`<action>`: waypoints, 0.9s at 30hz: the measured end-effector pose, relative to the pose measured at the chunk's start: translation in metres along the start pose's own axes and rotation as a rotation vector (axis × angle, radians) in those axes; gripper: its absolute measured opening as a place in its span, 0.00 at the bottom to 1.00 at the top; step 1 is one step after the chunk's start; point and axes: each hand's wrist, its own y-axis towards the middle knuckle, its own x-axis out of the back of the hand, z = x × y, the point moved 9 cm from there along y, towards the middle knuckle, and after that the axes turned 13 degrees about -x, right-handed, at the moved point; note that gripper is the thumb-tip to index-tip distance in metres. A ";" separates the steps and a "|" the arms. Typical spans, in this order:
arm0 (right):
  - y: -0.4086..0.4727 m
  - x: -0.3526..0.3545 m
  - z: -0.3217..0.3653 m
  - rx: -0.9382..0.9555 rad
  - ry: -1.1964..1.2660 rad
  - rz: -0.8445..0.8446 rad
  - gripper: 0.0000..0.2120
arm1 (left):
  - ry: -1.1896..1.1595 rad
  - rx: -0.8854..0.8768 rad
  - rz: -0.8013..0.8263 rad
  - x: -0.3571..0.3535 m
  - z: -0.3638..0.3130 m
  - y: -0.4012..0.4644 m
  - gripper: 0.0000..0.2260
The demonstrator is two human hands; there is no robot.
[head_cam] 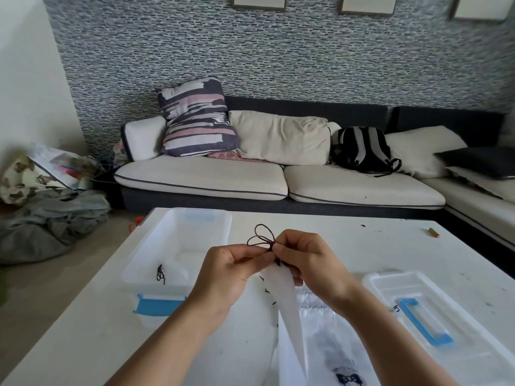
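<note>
A dark cord stands in small loops above the middle of the white table, held up off the surface. Its gathered end sits at the top of a strip of white cloth, which hangs down from the fingers toward the near edge of the table. The left hand and the right hand meet at that spot, fingertips touching, and each pinches the cord between thumb and curled fingers just below the loops.

To the left of the hands stands an open clear plastic box with a blue clasp; a short piece of dark string lies inside it. To the right lies the box lid with its blue handle. A small pencil stub lies far right on the table. Behind the table stands a cream sofa with a black backpack on it.
</note>
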 end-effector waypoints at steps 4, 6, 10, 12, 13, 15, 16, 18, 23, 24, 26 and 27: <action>0.000 0.007 0.004 0.058 -0.161 -0.126 0.11 | -0.137 0.075 -0.030 -0.005 0.008 -0.001 0.05; 0.001 0.010 0.005 0.073 -0.176 -0.178 0.10 | -0.203 0.110 -0.015 -0.011 0.008 -0.003 0.07; 0.004 0.008 0.004 0.055 -0.086 -0.163 0.10 | -0.354 0.218 0.013 -0.023 0.011 -0.007 0.12; 0.004 0.004 0.003 0.046 -0.117 -0.144 0.09 | -0.345 0.230 0.030 -0.024 0.011 -0.008 0.10; 0.003 0.002 0.002 0.045 -0.131 -0.137 0.09 | -0.296 0.208 0.047 -0.022 0.010 -0.007 0.10; 0.002 0.003 0.001 0.044 -0.131 -0.136 0.10 | -0.190 0.151 0.056 -0.016 0.006 -0.003 0.13; 0.002 0.006 0.001 0.040 -0.122 -0.142 0.11 | -0.116 0.107 0.034 -0.009 0.002 -0.001 0.10; 0.004 0.011 -0.001 0.029 -0.134 -0.157 0.12 | 0.092 0.003 -0.012 0.009 -0.008 0.004 0.05; 0.005 0.007 -0.008 0.004 -0.253 -0.160 0.13 | 0.656 -0.271 0.143 0.017 -0.035 0.002 0.05; 0.005 0.005 -0.008 0.001 -0.266 -0.150 0.13 | 0.784 -0.315 0.159 0.016 -0.041 -0.001 0.06; 0.005 0.004 -0.008 -0.005 -0.281 -0.143 0.12 | 0.893 -0.330 0.173 0.020 -0.045 -0.003 0.07; 0.004 0.005 -0.007 -0.007 -0.290 -0.148 0.12 | 0.912 -0.300 0.197 0.023 -0.042 -0.002 0.08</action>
